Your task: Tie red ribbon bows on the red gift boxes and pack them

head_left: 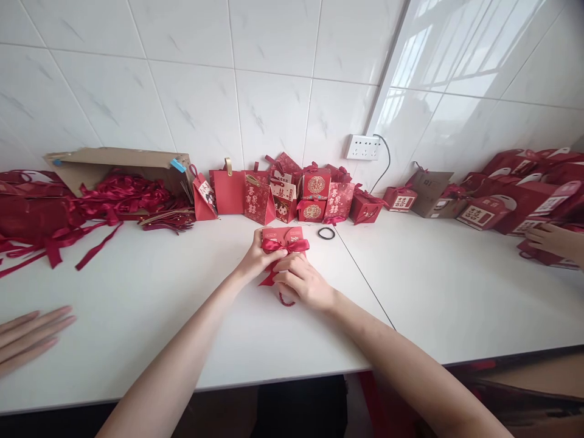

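Observation:
A small red gift box [277, 233] with gold print lies on the white table in front of me, a red satin ribbon [297, 245] tied in a bow across it. My left hand [258, 258] grips the box's left side, its thumb pressing near the bow's knot. With bent fingers, my right hand [306, 281] closes on the lower right part of the box and ribbon; its fingertips are partly hidden. Below the box a ribbon tail [266, 280] sticks out, and a twisted red cord handle [286, 302] loops under my right hand.
Decorated red boxes and bags [260, 198] line the tiled wall. A cardboard box [123, 157] holds red ribbons at left. Red boxes [524, 198] pile up at right. A black ring [326, 233] lies nearby. Other people's hands [34, 337] show at both table sides.

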Action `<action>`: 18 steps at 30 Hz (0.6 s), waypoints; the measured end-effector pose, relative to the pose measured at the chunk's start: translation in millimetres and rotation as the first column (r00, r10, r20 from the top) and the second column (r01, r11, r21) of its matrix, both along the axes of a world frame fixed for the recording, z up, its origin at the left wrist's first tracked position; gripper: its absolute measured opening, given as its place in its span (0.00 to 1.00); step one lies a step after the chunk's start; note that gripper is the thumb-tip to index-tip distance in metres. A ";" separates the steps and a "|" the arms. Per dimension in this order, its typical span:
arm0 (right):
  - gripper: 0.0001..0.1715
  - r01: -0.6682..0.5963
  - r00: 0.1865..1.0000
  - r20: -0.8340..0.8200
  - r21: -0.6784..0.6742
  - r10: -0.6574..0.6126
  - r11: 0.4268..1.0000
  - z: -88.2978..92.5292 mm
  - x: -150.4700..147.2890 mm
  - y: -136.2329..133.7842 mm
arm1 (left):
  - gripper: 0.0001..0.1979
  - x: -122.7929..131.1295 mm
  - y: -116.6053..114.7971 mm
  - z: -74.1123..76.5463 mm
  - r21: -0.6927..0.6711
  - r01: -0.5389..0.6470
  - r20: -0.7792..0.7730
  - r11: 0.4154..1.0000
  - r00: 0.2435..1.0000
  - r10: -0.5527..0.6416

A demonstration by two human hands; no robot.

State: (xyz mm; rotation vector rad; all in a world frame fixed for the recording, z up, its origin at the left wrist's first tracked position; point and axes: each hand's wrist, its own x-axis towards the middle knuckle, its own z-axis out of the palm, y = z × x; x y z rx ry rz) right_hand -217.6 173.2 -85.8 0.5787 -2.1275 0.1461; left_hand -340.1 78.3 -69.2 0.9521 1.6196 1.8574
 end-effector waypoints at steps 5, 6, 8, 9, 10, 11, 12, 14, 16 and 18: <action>0.02 -0.069 0.997 0.035 -0.042 0.071 0.997 2.3 2.6 1.7 | 0.27 -1.9 4.3 -5.0 -0.010 -0.034 0.005 0.999 0.999 0.035; 0.01 -0.088 0.996 0.028 -0.074 0.090 0.993 3.7 4.5 4.3 | 0.27 -5.0 5.2 -5.8 0.008 -0.062 0.025 0.998 0.998 0.062; 0.02 -0.063 0.998 -0.025 -0.191 0.059 0.980 6.9 8.5 13.8 | 0.25 -14.5 5.4 -4.6 0.059 -0.114 0.101 0.992 0.989 0.108; 0.03 -0.009 0.998 -0.061 -0.274 -0.008 0.962 8.1 10.0 20.8 | 0.23 -20.7 4.2 -2.6 0.101 -0.130 0.157 0.986 0.981 0.114; 0.04 0.065 0.991 -0.089 -0.363 -0.104 0.929 8.7 11.0 28.9 | 0.20 -27.7 2.0 0.2 0.154 -0.141 0.217 0.978 0.970 0.105; 0.05 0.147 0.972 -0.100 -0.445 -0.212 0.883 8.4 11.2 37.9 | 0.17 -35.0 -1.0 3.5 0.218 -0.149 0.274 0.965 0.958 0.086; 0.07 0.224 0.947 -0.089 -0.510 -0.310 0.830 7.1 10.7 47.1 | 0.15 -42.1 -4.8 6.8 0.288 -0.168 0.323 0.943 0.944 0.070; 0.10 0.340 0.903 -0.024 -0.571 -0.429 0.747 2.3 8.0 63.5 | 0.13 -54.2 -12.7 11.9 0.403 -0.236 0.388 0.884 0.919 0.068; 0.12 0.399 0.885 0.037 -0.572 -0.464 0.717 -4.1 4.3 74.1 | 0.11 -61.2 -18.9 14.1 0.449 -0.317 0.435 0.835 0.894 0.105; 0.13 0.411 0.889 0.070 -0.560 -0.452 0.720 -9.5 1.2 77.9 | 0.10 -62.7 -21.6 13.9 0.440 -0.396 0.487 0.806 0.859 0.156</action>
